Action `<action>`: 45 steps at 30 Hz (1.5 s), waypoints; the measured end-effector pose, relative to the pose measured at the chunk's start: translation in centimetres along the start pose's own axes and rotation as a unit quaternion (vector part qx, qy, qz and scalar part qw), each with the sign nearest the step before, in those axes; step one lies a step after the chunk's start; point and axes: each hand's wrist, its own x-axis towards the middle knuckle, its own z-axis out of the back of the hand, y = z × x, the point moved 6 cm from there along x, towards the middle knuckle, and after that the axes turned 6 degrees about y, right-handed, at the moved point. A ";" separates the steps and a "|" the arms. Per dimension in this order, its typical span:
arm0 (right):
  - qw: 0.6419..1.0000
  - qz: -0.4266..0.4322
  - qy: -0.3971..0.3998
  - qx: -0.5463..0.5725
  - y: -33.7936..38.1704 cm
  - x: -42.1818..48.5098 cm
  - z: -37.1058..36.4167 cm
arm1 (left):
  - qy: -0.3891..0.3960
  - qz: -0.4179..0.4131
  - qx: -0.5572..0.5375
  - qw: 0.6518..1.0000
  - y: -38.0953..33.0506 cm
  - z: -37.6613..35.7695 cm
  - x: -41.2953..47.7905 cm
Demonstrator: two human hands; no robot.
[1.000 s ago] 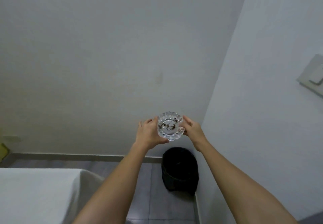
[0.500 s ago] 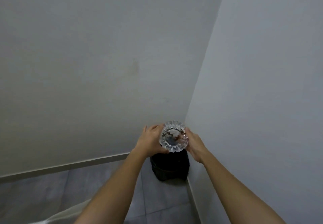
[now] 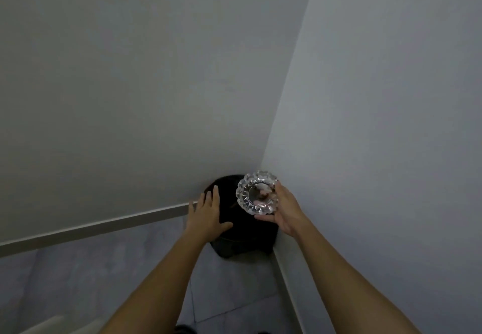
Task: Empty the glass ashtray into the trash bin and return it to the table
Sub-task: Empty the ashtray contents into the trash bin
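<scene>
The cut-glass ashtray (image 3: pixel 256 193) is held up over the black trash bin (image 3: pixel 242 239), which stands in the room's corner. Some dark and pale debris shows in the ashtray's bowl. My right hand (image 3: pixel 287 209) grips the ashtray from its right and lower side. My left hand (image 3: pixel 207 213) is spread flat with fingers apart over the bin's left rim, holding nothing. The bin's opening is mostly hidden behind the hands and the ashtray.
Two pale walls meet in the corner behind the bin, with a skirting board (image 3: pixel 104 225) along the floor. Grey floor tiles (image 3: pixel 78 281) lie to the left. A white edge (image 3: pixel 39 327) shows at the bottom left.
My left hand has let go of the ashtray and moved down-left onto the bin. The right hand alone holds the ashtray now. The view has come closer to the corner.
</scene>
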 end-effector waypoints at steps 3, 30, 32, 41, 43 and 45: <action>1.000 0.015 0.008 0.026 -4.3 5.5 2.5 | 0.046 0.020 0.041 0.998 2.3 -8.1 4.3; 0.304 0.334 -0.005 -0.892 -13.2 16.5 2.7 | -0.013 0.101 0.008 0.995 5.9 -21.3 14.5; 0.251 0.376 0.015 -0.892 -14.4 16.6 3.8 | -0.018 0.104 0.000 0.994 5.9 -21.2 14.4; 0.241 0.460 -0.036 -0.854 -14.1 16.0 4.7 | -0.024 0.105 -0.017 0.994 6.0 -21.1 14.6; 0.233 0.470 -0.038 -0.851 -14.6 16.0 5.1 | -0.023 0.111 -0.015 0.993 6.0 -21.1 14.7; 0.221 0.480 -0.012 -0.849 -15.8 15.8 5.8 | -0.020 0.113 -0.013 0.993 5.9 -21.1 14.6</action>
